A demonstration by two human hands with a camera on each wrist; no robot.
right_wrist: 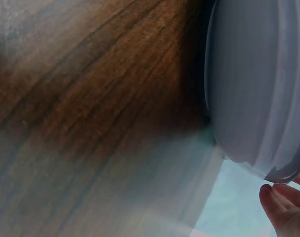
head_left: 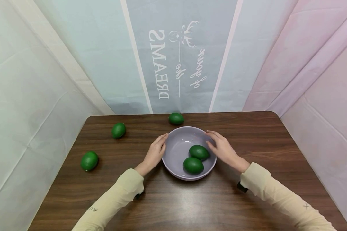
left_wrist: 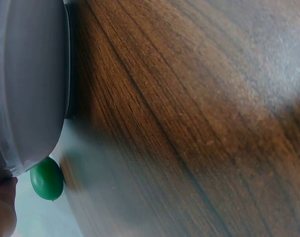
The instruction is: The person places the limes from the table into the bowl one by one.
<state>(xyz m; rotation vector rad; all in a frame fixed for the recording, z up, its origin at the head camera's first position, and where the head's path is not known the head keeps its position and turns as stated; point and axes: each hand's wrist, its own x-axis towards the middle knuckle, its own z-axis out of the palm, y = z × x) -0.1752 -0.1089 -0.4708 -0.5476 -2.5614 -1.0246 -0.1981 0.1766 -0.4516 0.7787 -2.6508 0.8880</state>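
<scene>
1. Head view: The left hand [head_left: 154, 152] grasps the near-side rim of a grey bowl [head_left: 173, 154], its fingers and thumb at the edge. The right hand [head_left: 224, 149] grasps the opposite rim, thumb over the inside and fingers along the outer edge. The bowl sits between the two hands, on the wooden table [head_left: 248, 134]. In it, closer to the right hand than to the left, lie an upper lime [head_left: 199, 152] and a lower lime [head_left: 193, 165], side by side. Beyond the left hand, past the bowl, is a far lime [head_left: 176, 118]. Left of the left hand lie a middle lime [head_left: 119, 130] and, farther out, an outer lime [head_left: 89, 161]. Pale sleeves [head_left: 112, 195] cover both forearms. Ahead of the hands hangs a cloth [head_left: 179, 64] with white lettering.

2. Left wrist view: Only part of the left hand shows, its fingertips touching the bowl's rim. A lime appears just beside the bowl, near those fingertips.

3. Right wrist view: The right hand's fingertips are at the rim, on either side of it; one tip stands slightly off the edge. The bowl's outer wall rises beside them, with the table below.
</scene>
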